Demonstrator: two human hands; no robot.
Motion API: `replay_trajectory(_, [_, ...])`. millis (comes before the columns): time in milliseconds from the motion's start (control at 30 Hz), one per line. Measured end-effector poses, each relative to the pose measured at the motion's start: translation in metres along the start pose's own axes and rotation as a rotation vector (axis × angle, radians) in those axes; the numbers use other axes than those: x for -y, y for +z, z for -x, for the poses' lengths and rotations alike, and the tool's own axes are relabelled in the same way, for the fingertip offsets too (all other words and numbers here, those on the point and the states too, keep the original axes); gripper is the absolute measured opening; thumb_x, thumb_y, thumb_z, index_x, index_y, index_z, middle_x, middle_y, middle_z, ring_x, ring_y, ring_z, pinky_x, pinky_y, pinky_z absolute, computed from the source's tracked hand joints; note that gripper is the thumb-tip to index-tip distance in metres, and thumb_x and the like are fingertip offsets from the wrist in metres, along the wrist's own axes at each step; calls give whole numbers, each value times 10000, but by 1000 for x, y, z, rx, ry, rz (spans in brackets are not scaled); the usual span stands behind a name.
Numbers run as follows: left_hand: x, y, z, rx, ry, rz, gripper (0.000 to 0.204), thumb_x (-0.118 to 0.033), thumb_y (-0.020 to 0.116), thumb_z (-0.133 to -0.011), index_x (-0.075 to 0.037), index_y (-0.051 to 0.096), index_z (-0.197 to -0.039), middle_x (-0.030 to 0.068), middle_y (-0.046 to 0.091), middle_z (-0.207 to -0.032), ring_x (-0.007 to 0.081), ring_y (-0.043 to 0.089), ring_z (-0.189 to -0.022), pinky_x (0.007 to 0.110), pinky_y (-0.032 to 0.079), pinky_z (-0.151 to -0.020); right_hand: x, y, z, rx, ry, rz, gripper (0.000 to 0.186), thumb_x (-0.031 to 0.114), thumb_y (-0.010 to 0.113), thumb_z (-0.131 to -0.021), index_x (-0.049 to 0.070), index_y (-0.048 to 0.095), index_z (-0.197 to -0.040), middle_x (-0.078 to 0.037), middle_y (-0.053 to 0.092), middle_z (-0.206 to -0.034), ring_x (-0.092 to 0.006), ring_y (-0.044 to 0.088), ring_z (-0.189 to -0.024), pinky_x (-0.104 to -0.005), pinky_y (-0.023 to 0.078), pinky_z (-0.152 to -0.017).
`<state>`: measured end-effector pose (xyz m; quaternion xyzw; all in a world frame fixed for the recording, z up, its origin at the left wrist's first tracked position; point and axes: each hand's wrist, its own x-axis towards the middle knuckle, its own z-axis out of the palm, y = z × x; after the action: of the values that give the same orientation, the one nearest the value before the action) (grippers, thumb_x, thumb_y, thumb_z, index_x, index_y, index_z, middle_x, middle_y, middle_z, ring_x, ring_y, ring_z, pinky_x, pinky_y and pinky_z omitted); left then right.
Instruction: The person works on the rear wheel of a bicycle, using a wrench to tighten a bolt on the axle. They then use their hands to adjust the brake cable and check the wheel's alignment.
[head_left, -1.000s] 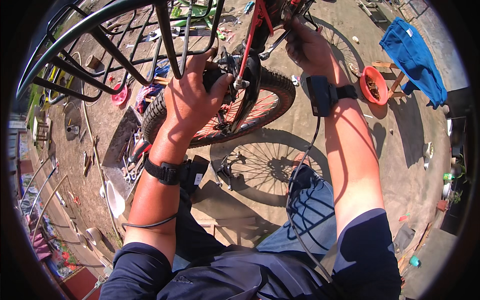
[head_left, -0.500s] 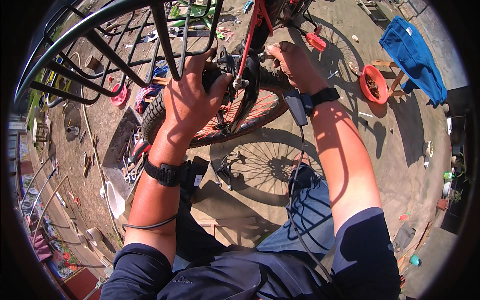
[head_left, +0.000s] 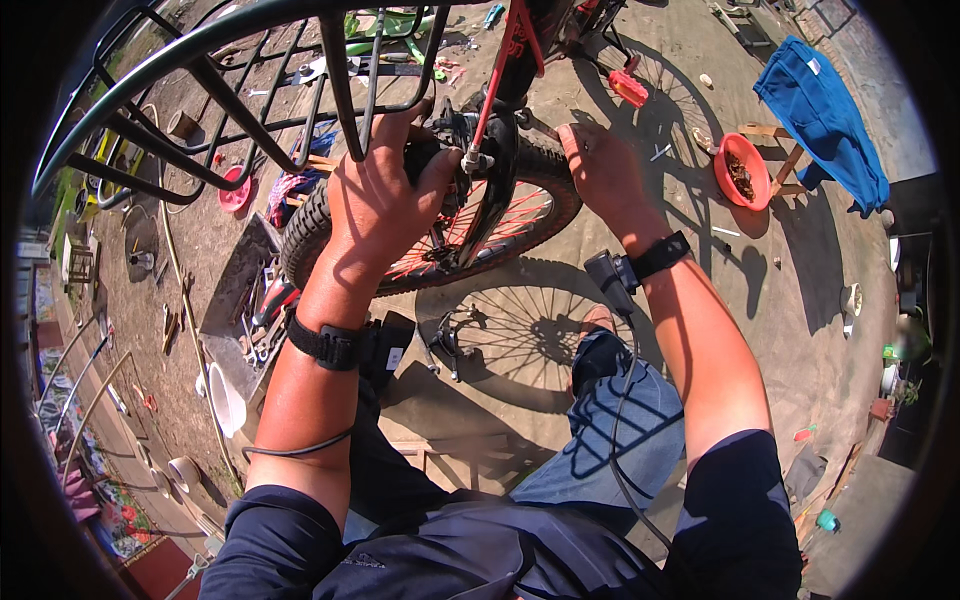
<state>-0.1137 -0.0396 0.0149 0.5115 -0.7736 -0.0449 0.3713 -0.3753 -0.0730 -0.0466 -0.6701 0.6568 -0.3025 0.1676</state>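
Note:
In front of me stands a bicycle with a black front fork [head_left: 497, 195] and a knobby front tyre [head_left: 310, 232] on red spokes. My left hand [head_left: 385, 190] is closed around the front brake [head_left: 455, 140] at the top of the wheel, thumb beside the metal cable fitting; its other fingertips are partly hidden behind the brake. On the fork's other side, my right hand [head_left: 606, 175] pinches the end of a short metal wrench [head_left: 540, 125]. The wrench's far end meets the brake area by the fork; its exact seat is too small to make out.
A black wire basket [head_left: 215, 110] overhangs the wheel at upper left. Beside the tyre lies a metal tray [head_left: 235, 290] of tools. At right are a red bowl [head_left: 742, 172] and a blue cloth [head_left: 830, 120] over a wooden stool. A red pedal [head_left: 628, 88] sticks out farther back.
My right hand has swung right and slightly nearer to me, with its forearm moving outward, and more of the wrench shows. My left hand has stayed on the brake.

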Motion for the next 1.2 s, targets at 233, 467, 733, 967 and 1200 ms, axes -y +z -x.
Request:
replay_trajectory(233, [0, -1, 0, 0, -5, 8, 456, -256, 751, -861, -76, 576, -1241, 108, 732, -899, 332, 720, -747, 404, 578, -630, -1, -4, 30, -51, -219, 111, 333, 332, 618, -934, 11, 672, -1005, -229, 639, -982, -417, 626, -934, -468, 509, -797])
replay_trajectory(467, [-1, 0, -1, 4, 6, 14, 465, -244, 748, -863, -76, 565, -1256, 104, 732, -903, 329, 719, -736, 402, 577, -627, 8, -12, 63, -106, -494, 146, 386, 140, 649, -903, 69, 585, -1277, -179, 659, -937, -365, 654, -817, -421, 527, -708])
replay_trajectory(733, [0, 0, 0, 6, -11, 26, 472, -245, 746, -861, -64, 566, -1258, 99, 730, -924, 324, 717, -727, 401, 575, -627, 60, -58, 67, 184, -287, -454, 237, 77, 639, -913, 15, 648, -1142, -46, 653, -844, -139, 611, -700, -288, 509, -656])
replay_trajectory(967, [-2, 0, -2, 9, -15, 11, 484, -257, 750, -860, -56, 569, -1262, 91, 730, -934, 313, 717, -740, 391, 576, -642, 73, -100, 15, 243, 60, -957, 243, 289, 605, -1009, 58, 652, -1069, -13, 646, -796, -79, 584, -617, -176, 407, -519])
replay_trajectory(1200, [0, 0, 2, 5, -32, 33, 492, -241, 754, -857, -54, 567, -1272, 104, 728, -937, 305, 723, -770, 385, 578, -660, 37, -84, -31, 384, -30, -1165, 212, 302, 597, -1013, 103, 613, -1085, 13, 648, -808, -57, 601, -631, -157, 437, -520])
